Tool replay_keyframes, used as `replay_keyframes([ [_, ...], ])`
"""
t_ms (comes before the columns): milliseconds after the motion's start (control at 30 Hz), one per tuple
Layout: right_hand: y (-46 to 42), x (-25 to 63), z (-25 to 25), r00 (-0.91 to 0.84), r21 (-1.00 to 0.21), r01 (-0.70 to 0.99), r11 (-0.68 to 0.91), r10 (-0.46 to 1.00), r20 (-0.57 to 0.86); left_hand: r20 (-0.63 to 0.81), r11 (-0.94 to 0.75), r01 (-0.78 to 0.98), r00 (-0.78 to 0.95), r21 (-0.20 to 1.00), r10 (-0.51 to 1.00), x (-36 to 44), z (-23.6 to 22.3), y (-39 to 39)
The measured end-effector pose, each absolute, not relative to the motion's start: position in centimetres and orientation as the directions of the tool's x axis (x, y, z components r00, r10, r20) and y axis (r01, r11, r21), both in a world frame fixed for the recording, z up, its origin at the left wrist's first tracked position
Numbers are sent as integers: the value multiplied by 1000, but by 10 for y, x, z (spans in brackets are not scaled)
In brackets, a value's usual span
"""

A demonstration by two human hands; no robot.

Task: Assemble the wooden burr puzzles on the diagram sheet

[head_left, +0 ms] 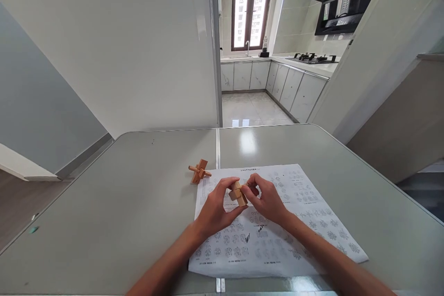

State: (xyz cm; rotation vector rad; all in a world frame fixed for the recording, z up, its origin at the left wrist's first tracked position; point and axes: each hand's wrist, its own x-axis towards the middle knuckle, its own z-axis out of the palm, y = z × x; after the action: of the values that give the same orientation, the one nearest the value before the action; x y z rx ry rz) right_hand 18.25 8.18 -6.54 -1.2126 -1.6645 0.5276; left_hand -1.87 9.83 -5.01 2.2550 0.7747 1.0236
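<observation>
Above the printed sheet, both hands hold a light wooden interlocking puzzle made of crossed blocks. My left hand is closed around it, thumb at the near end and fingers at the far end. From the right, my right hand pinches the puzzle's side; its fingertips are partly hidden behind the thumb. Beneath them lies a large white paper sheet covered in small line diagrams and text. A second, darker reddish wooden puzzle with crossing pieces rests at the sheet's upper left corner.
The grey table has a seam down its middle. A small green bit lies near its left edge. Past the far edge are a white partition and a kitchen with white cabinets and a gas stove.
</observation>
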Motion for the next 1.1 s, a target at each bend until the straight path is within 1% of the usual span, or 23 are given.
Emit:
replay_keyframes([
  [67, 82, 184, -66, -38, -798, 467, 381, 910, 412, 513, -729, 275, 558, 627, 652, -20, -51, 99],
  [167, 82, 185, -65, -54, -827, 442, 347, 931, 362, 526, -749, 266, 572, 607, 630, -21, -52, 100],
  [400, 82, 185, -59, -89, -870, 381, 314, 949, 303, 498, -724, 289, 566, 626, 657, -24, -51, 101],
  [667, 90, 191, -64, -65, -920, 303, 250, 968, 241, 509, -687, 316, 488, 655, 709, -24, -45, 103],
  [767, 94, 199, -63, 5, -962, 201, 187, 981, 192, 515, -664, 318, 439, 677, 736, -25, -48, 106],
  [900, 102, 215, -60, 177, -992, 8, 125, 976, 124, 487, -609, 373, 376, 700, 789, -28, -55, 110],
  [1000, 107, 225, -62, 223, -987, -139, 81, 974, 48, 450, -604, 439, 410, 665, 793, -30, -59, 113],
  [1100, 109, 228, -64, 196, -980, -195, 45, 981, 6, 429, -628, 500, 463, 596, 775, -31, -64, 115],
])
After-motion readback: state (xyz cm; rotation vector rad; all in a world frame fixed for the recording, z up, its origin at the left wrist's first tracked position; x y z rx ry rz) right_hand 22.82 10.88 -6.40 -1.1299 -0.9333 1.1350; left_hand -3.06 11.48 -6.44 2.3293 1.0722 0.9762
